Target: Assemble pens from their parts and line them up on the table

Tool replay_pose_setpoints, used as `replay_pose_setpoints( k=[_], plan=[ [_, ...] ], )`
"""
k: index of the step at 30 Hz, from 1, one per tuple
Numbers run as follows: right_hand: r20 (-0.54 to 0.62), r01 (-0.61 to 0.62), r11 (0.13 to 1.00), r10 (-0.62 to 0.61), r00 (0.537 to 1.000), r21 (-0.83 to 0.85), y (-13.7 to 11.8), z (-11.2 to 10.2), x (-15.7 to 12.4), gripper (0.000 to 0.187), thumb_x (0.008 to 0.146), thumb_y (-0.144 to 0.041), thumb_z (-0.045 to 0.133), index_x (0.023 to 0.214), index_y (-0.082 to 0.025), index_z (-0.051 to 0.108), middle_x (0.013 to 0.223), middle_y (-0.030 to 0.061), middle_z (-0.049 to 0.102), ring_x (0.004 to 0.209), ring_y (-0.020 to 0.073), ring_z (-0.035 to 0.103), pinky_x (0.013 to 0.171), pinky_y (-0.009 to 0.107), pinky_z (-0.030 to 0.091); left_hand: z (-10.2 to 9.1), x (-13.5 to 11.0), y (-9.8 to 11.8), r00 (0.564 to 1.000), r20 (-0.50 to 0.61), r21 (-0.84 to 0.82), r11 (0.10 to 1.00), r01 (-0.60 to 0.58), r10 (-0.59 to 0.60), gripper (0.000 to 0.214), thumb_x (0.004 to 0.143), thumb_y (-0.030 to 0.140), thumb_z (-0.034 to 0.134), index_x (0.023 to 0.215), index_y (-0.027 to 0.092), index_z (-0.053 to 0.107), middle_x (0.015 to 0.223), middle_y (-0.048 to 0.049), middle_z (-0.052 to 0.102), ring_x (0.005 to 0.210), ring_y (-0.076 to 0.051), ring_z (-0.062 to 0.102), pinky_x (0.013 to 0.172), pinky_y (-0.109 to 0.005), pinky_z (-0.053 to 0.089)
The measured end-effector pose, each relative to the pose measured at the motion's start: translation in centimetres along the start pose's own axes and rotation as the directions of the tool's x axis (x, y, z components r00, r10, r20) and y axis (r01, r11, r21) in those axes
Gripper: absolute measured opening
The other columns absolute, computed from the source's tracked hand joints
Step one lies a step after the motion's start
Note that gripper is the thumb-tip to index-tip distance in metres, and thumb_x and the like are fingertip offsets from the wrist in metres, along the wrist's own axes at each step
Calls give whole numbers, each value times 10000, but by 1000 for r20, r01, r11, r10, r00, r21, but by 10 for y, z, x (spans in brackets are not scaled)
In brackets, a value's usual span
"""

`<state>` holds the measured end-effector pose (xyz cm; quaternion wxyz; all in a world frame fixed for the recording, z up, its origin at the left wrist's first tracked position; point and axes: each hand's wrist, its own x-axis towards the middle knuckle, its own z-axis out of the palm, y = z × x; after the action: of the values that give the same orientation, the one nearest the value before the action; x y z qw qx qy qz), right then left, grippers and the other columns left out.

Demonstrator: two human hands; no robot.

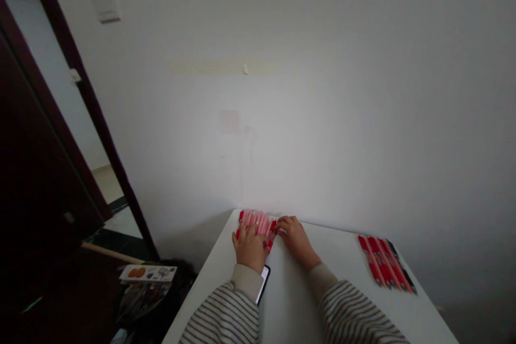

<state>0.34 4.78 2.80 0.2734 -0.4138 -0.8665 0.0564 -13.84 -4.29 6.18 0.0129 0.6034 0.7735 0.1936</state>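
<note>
A row of several pink and red pens (pixel 258 221) lies side by side at the far left of the white table (pixel 334 263), close to the wall. My left hand (pixel 249 247) rests flat on the near ends of these pens, fingers stretched over them. My right hand (pixel 295 237) touches the right side of the row, fingers curled at the outermost red pen. A second row of several red pens with a black one (pixel 385 264) lies apart at the right of the table. A phone (pixel 264 282) pokes out from under my left wrist.
A white wall stands right behind the table. A dark door and its frame (pixel 44 172) are at the left, with an open doorway beyond. On the floor left of the table lies a clutter with a printed box (pixel 148 273).
</note>
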Motion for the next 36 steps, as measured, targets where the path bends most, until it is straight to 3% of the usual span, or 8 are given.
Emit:
replay_pose_setpoints(
  k=[5,12,21,28,36],
  plan=[
    [6,8,1000,-8,1000,-21,4,0,-1,150,840,-182,592,928,-263,681,1082,10,667,1042,195,507,901,319,403,-1,-3,4,1000,14,-5,1000,21,-21,156,702,290,681,834,339,747,1396,9,524,1385,-337,303,1118,-618,213],
    [19,21,999,-20,1000,-47,13,-5,-6,191,836,-217,613,947,-336,714,1078,4,658,1109,208,460,928,338,387,9,-3,7,1000,5,-3,1000,12,-12,119,682,295,713,782,356,738,1417,16,500,1391,-340,293,1117,-643,183],
    [70,-26,999,23,997,46,22,-20,-21,145,824,-189,591,876,-281,691,989,-12,679,1078,201,475,942,337,364,10,-5,16,1000,16,26,1000,9,-10,103,698,308,700,791,313,744,1440,2,475,1389,-364,275,1124,-639,175],
    [14,-65,998,65,998,-3,34,-36,-39,156,816,-185,577,880,-279,685,981,-8,686,1092,207,478,936,338,366,16,-5,31,999,21,39,999,-33,32,150,698,362,701,840,347,744,1417,8,500,1374,-354,292,1110,-646,171],
    [-84,-158,987,158,984,16,52,-61,-70,173,842,-180,541,884,-265,686,985,9,691,1068,208,499,922,337,384,28,-5,63,994,49,35,995,-97,95,133,729,388,679,847,369,738,1348,-18,551,1334,-326,350,1095,-633,197]
  ],
)
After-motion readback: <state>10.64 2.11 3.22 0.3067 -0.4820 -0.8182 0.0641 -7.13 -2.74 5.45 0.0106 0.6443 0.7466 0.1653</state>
